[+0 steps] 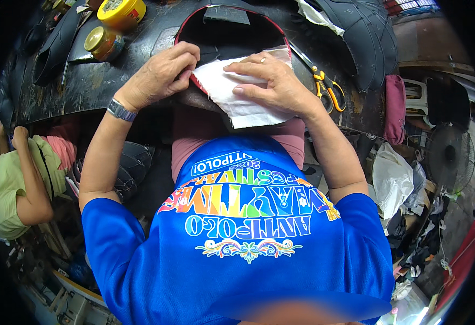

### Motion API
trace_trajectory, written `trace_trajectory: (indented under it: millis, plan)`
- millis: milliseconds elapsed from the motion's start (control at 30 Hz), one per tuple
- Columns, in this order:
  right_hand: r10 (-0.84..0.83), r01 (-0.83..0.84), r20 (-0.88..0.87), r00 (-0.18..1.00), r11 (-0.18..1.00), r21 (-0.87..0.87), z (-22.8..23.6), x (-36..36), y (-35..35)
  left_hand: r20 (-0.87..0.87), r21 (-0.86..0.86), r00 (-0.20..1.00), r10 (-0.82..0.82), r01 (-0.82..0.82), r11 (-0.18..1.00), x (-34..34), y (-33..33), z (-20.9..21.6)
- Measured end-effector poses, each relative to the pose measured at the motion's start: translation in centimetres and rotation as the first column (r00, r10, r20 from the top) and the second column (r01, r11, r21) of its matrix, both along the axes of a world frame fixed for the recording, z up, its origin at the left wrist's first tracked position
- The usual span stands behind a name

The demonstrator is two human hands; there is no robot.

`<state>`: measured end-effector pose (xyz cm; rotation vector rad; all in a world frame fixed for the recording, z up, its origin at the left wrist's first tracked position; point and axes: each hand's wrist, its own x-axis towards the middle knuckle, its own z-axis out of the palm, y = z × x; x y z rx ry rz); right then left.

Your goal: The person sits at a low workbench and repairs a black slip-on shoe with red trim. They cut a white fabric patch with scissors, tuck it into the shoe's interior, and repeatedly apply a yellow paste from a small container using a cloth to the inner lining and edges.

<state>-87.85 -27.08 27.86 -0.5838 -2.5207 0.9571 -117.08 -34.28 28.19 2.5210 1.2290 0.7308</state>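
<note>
Left of the scissors (pixel 317 75), white cloth (pixel 248 112) lies under my right hand (pixel 275 84), fingers loosely spread. Farther left, my left hand (pixel 167 71) curls narrow beside the cloth's edge; pinch unconfirmed.

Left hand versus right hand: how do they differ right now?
The left hand is curled at the upper-left corner of the white cloth; the right hand lies flatter across it. The left hand has a wristwatch at its wrist; the right hand wears a ring. Both are ungloved.

On the table (pixel 80 89), scissors (pixel 318 75) lie right of the cloth (pixel 224 89), a jar (pixel 109 46) left of it.
</note>
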Motion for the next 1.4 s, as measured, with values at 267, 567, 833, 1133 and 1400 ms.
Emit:
trace_trajectory:
  millis: [267,567,833,1133,1400]
  plan:
    - [-0.052,-0.035,0.212,0.976,0.921,0.389,-0.6,-2.2,-1.6,0.215,-0.033,0.958,0.188,-0.185,0.982,1.7,-1.6,-0.6]
    - [-0.025,-0.001,0.038,0.999,0.827,0.563,-2.8,-2.7,-2.5,0.132,0.113,0.911,0.390,-0.405,0.907,2.5,-1.9,-2.4]
    - [0.022,-0.062,0.082,0.996,0.845,0.531,-2.4,-3.8,-2.8,0.277,-0.094,0.864,0.421,-0.412,0.906,1.7,-0.3,-2.3]
    - [0.212,-0.223,0.078,0.974,0.851,0.475,-2.0,-5.7,-3.3,0.196,-0.008,0.916,0.351,-0.356,0.934,1.9,-0.3,-1.9]
    - [-0.123,0.343,-0.387,0.914,0.743,0.574,2.1,0.6,-2.4,-0.068,0.177,0.936,0.345,-0.329,0.928,2.9,-1.4,-0.1]
